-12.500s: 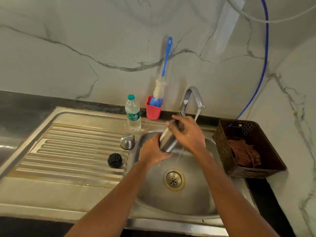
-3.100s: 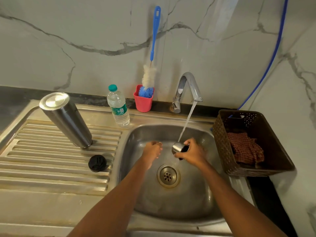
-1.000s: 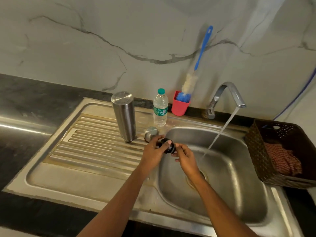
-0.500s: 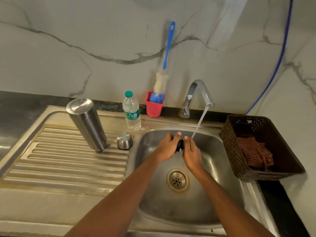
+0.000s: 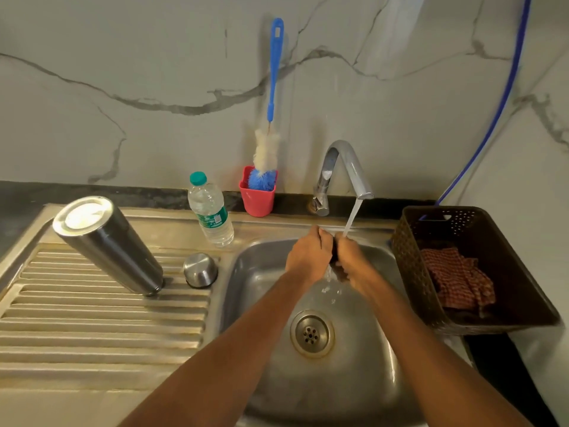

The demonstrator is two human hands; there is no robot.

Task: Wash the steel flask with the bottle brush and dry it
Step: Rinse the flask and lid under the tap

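Flask (image 5: 107, 245) was silver-grey steel, darker down its side. Loose cap (image 5: 200, 269): same silver steel. Stopper (image 5: 333, 249) was black. Bottle brush (image 5: 266, 149) had a blue handle, white bristles and a blue tuft. Cup (image 5: 258, 201) was red. Water bottle (image 5: 211, 211): clear, with teal cap and green label. Sink (image 5: 354, 380) was dull steel; ribbed drainboard (image 5: 92, 328) showed a yellowish tint. Basket (image 5: 412, 260): dark brown, dotted perforations. Cloth (image 5: 455, 278): red-brown check. Wall (image 5: 123, 72): pale marble, grey veins. Tabletop (image 5: 18, 195) was black. Hose (image 5: 505, 87): blue.
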